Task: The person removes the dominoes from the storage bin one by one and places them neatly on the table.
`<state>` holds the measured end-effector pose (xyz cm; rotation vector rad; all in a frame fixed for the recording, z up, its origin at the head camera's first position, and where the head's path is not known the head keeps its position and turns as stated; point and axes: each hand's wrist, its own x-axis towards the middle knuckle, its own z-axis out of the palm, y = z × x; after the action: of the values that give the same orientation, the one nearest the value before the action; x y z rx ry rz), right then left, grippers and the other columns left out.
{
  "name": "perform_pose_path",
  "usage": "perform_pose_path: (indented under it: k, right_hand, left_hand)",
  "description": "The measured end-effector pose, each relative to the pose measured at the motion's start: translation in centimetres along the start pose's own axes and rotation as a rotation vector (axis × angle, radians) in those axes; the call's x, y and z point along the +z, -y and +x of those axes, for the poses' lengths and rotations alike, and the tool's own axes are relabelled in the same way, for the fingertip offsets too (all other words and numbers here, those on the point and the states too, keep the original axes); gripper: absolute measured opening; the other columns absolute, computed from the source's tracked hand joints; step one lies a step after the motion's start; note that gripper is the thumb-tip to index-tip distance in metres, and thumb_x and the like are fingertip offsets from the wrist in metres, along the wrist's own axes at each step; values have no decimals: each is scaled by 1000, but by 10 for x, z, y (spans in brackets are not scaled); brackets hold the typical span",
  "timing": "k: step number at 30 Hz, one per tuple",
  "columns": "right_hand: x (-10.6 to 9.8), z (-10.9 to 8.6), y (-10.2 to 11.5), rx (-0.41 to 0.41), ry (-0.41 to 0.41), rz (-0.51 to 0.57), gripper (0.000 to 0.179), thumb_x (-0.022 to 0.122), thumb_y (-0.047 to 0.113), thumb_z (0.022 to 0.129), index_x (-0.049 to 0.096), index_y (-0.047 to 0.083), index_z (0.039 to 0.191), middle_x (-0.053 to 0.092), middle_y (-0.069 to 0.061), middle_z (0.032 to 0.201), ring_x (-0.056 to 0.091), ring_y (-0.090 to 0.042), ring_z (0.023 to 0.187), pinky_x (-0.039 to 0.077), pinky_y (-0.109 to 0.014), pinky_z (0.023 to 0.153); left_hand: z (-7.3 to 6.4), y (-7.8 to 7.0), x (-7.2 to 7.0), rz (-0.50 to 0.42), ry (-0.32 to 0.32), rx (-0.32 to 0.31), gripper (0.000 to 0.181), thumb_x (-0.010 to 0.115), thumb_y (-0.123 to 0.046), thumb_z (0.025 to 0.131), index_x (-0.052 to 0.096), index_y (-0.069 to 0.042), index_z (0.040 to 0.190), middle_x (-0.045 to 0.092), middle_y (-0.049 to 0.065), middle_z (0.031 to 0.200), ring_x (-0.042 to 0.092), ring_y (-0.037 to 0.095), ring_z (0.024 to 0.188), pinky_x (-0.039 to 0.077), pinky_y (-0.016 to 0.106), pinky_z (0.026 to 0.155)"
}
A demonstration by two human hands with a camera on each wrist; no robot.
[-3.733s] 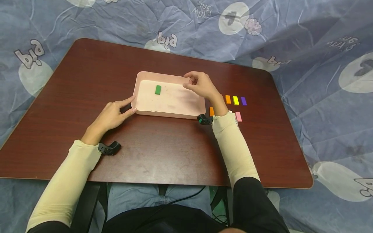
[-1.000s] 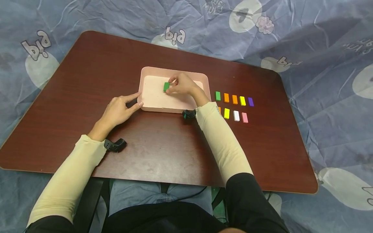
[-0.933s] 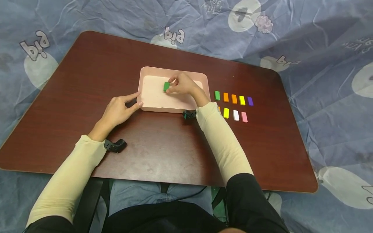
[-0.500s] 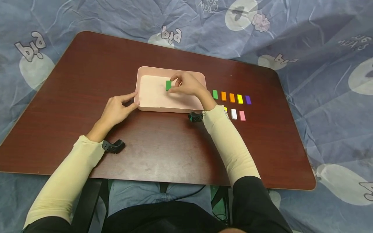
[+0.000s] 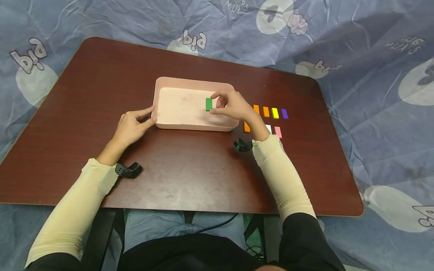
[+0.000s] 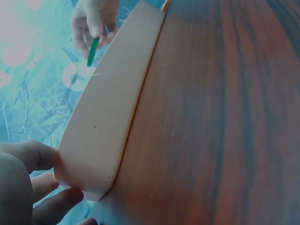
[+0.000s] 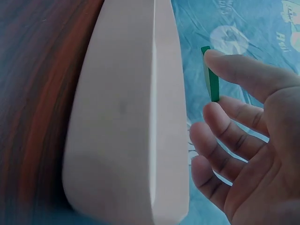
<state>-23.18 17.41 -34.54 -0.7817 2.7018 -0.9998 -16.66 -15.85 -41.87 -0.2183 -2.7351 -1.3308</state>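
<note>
My right hand (image 5: 233,105) pinches a small green block (image 5: 208,104) between thumb and fingertips, holding it up over the right part of a shallow pink tray (image 5: 176,107). In the right wrist view the block (image 7: 212,75) stands on edge between thumb and index finger, above the tray's rim, the other fingers loosely bent. At the tray's left end, my left hand (image 5: 130,127) touches the outer wall with extended thumb and index finger. The left wrist view has those fingers (image 6: 42,157) at the tray's corner, and the green block (image 6: 93,51) beyond the long wall.
Right of the tray, small blocks lie in two rows: orange (image 5: 266,112), yellow (image 5: 275,113) and purple (image 5: 285,114) behind, orange (image 5: 246,127), white (image 5: 269,129) and pink (image 5: 278,132) in front. My right wrist hides part of them. The brown table (image 5: 190,169) has rounded corners.
The green block lay in the tray; my right hand took hold of it, raised it and carried it rightward. My left hand stays at the tray's left end. The head view shifted slightly.
</note>
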Motion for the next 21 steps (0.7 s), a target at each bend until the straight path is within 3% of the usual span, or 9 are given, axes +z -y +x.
perform_pose_path:
  k: [10,18,21]
  right_hand:
    - [-17,-40,-9,35,-70,43,44,79,24,72,61,10,109,58,-5,78,53,-17,68,44,-28,62]
    - [-33,-74,6,81,-109,42,41,76,11,75,61,-1,111,57,-15,80,53,-27,70,42,-27,60]
    - [-37,-82,-3,89,-112,53,41,75,10,75,60,-3,110,58,-15,80,53,-27,69,43,-26,61]
  left_hand:
    - [-1,2,0,22,11,21,45,61,-38,86,55,-23,128,53,16,123,49,31,116,38,49,89]
    - [-3,0,-1,71,19,70,45,58,-38,88,54,-21,130,53,19,122,52,34,112,39,50,87]
    - [-2,0,-1,71,27,70,45,57,-39,89,54,-21,130,53,19,122,50,35,114,39,51,89]
